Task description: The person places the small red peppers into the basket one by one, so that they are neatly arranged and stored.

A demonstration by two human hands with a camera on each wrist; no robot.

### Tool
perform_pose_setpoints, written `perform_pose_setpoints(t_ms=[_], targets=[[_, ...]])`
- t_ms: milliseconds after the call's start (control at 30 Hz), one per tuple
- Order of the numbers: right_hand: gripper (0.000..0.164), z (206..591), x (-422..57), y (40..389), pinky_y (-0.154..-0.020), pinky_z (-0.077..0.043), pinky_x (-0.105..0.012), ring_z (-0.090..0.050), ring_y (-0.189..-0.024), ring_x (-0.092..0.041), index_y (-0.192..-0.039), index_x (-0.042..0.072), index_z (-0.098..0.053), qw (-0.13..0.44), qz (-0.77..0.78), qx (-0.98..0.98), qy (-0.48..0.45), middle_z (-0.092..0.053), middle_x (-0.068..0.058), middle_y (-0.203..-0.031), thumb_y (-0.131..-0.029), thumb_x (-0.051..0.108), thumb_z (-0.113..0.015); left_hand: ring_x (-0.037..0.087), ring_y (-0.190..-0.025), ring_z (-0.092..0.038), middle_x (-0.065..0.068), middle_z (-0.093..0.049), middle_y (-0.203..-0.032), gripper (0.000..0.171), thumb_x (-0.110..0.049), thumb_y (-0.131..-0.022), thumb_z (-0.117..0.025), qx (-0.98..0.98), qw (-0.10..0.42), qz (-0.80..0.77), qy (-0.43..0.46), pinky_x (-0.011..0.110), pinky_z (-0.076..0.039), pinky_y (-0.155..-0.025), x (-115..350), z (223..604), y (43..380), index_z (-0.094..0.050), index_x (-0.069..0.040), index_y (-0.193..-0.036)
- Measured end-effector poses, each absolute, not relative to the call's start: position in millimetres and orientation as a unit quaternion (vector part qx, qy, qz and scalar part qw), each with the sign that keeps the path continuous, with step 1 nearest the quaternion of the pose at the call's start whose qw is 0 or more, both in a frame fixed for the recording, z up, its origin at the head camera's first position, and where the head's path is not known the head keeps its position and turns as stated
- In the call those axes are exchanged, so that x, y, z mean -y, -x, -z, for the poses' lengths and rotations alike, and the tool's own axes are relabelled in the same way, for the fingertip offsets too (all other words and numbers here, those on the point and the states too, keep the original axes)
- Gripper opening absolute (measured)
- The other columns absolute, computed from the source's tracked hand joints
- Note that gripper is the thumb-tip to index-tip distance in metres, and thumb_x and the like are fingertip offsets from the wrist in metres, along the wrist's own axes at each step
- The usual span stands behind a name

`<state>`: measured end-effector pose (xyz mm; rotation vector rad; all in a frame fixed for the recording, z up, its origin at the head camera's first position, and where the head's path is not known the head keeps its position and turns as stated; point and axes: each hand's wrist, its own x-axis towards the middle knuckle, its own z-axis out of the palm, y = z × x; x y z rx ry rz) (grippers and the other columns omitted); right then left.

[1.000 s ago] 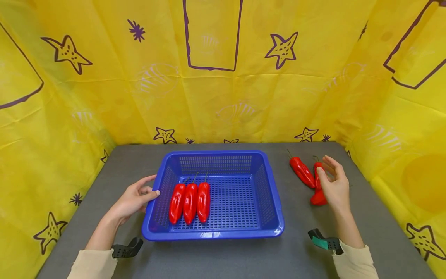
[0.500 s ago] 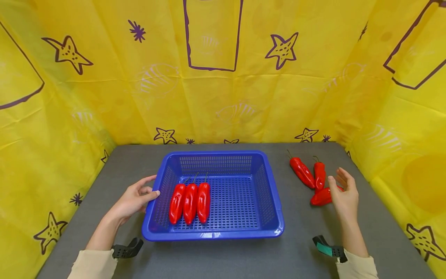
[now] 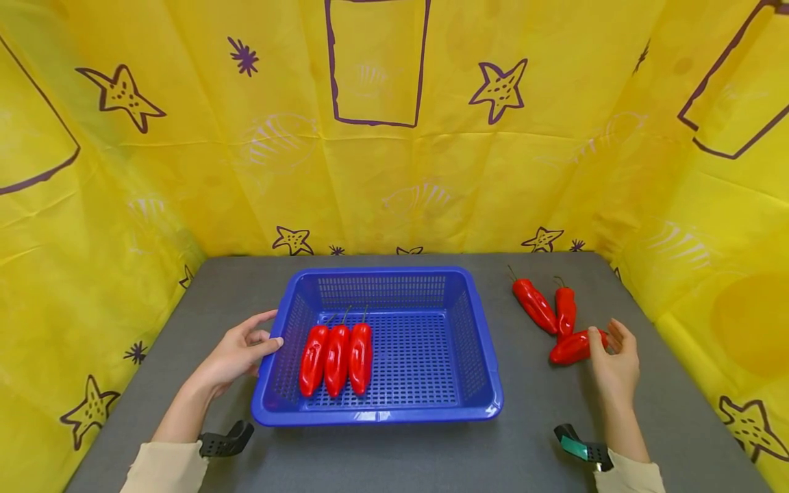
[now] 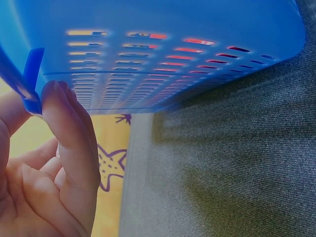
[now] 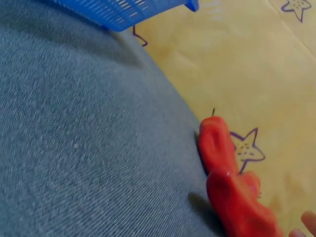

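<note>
In the head view my left hand holds the left rim of a blue plastic basket. The left wrist view has the thumb and fingers pinching the basket's rim. Three glossy red chili peppers lie side by side in the basket's left half, stems away from me. At right, my right hand is at the stem end of a red chili pepper lying crosswise on the table. Its thumb and fingers are apart around that end; the right wrist view shows only fingertips beside the pepper.
Two more red chili peppers, one slanted and one more upright, lie behind the crosswise one. The grey table is bordered by a yellow cloth with starfish drawings.
My right hand has moved right and toward me, from above the upright chili pepper to the crosswise pepper's stem end. The left hand and basket have stayed still.
</note>
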<state>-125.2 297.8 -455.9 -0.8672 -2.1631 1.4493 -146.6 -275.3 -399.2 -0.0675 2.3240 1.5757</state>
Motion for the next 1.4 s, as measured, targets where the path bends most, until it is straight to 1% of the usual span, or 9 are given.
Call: perform_pose_setpoints(t_ms=[133,233,333,467,567,733,900,1100,1400], targets=[[0.057,462,-301,124,-0.106,-0.034,-0.038,-0.04,-0.127,-0.027,-0.14,0.018,-0.037,0.206,-0.505,0.77,0.331,-0.04,-0.007,-0.142,-0.09,0.04,-0.051,0.028,-0.074,-0.066,0.018,-0.059,-0.092,0.073,-0.027,-0.087,-0.064,-0.816,0.167,-0.552,0.024,0.042,-0.056,-0.063,275,399,147,-0.021,-0.012,-0.145],[0.057,465,-303,123,-0.104,-0.034,-0.04,-0.042,-0.123,-0.03,-0.139,0.014,-0.038,0.211,-0.491,0.776,0.334,-0.041,-0.011,-0.14,-0.09,0.04,-0.05,0.028,-0.074,-0.066,0.018,-0.059,-0.092,0.074,-0.028,-0.087,-0.064,-0.817,0.167,-0.551,0.026,0.042,-0.056,-0.063,275,399,147,-0.021,-0.012,-0.145],[0.061,467,-306,122,-0.1,-0.037,-0.038,-0.042,-0.122,-0.031,-0.14,0.012,-0.036,0.2,-0.483,0.78,0.345,-0.04,-0.012,-0.141,-0.089,0.042,-0.05,0.028,-0.075,-0.066,0.018,-0.059,-0.093,0.074,-0.028,-0.087,-0.064,-0.816,0.167,-0.552,0.027,0.042,-0.056,-0.063,275,399,147,-0.021,-0.012,-0.145],[0.065,469,-308,122,-0.087,-0.04,-0.028,-0.043,-0.119,-0.031,-0.14,0.012,-0.034,0.176,-0.475,0.783,0.36,-0.04,-0.014,-0.14,-0.087,0.047,-0.05,0.028,-0.074,-0.066,0.018,-0.059,-0.092,0.074,-0.028,-0.086,-0.064,-0.816,0.166,-0.552,0.026,0.043,-0.056,-0.064,275,399,147,-0.022,-0.012,-0.145],[0.067,471,-307,122,-0.077,-0.038,-0.026,-0.043,-0.118,-0.033,-0.14,0.01,-0.033,0.164,-0.466,0.792,0.359,-0.041,-0.016,-0.138,-0.087,0.047,-0.049,0.028,-0.074,-0.066,0.019,-0.059,-0.092,0.074,-0.028,-0.086,-0.064,-0.817,0.166,-0.552,0.025,0.043,-0.056,-0.064,275,399,147,-0.021,-0.012,-0.145],[0.069,472,-307,124,-0.08,-0.04,-0.039,-0.043,-0.118,-0.04,-0.14,0.005,-0.033,0.152,-0.454,0.808,0.344,-0.039,-0.023,-0.137,-0.087,0.046,-0.05,0.028,-0.074,-0.066,0.019,-0.059,-0.093,0.074,-0.027,-0.087,-0.064,-0.816,0.166,-0.553,0.023,0.043,-0.056,-0.065,275,399,147,-0.021,-0.012,-0.145],[0.068,473,-305,127,-0.082,-0.039,-0.044,-0.044,-0.116,-0.042,-0.138,0.002,-0.035,0.147,-0.446,0.818,0.331,-0.037,-0.028,-0.135,-0.088,0.044,-0.05,0.028,-0.074,-0.066,0.018,-0.058,-0.092,0.073,-0.027,-0.087,-0.064,-0.814,0.166,-0.557,0.023,0.043,-0.056,-0.064,275,399,147,-0.022,-0.012,-0.145],[0.068,474,-304,129,-0.092,-0.036,-0.054,-0.042,-0.117,-0.046,-0.138,-0.001,-0.034,0.141,-0.442,0.83,0.31,-0.033,-0.031,-0.136,-0.088,0.042,-0.051,0.029,-0.074,-0.066,0.018,-0.059,-0.092,0.073,-0.026,-0.087,-0.064,-0.812,0.165,-0.559,0.023,0.043,-0.056,-0.064,275,399,146,-0.022,-0.011,-0.145],[0.071,479,-303,133,-0.092,-0.036,-0.056,-0.04,-0.116,-0.047,-0.14,-0.002,-0.029,0.131,-0.427,0.847,0.289,-0.032,-0.032,-0.133,-0.087,0.039,-0.054,0.029,-0.074,-0.066,0.018,-0.059,-0.092,0.073,-0.027,-0.086,-0.064,-0.812,0.165,-0.559,0.022,0.043,-0.056,-0.064,275,400,146,-0.022,-0.011,-0.145]])
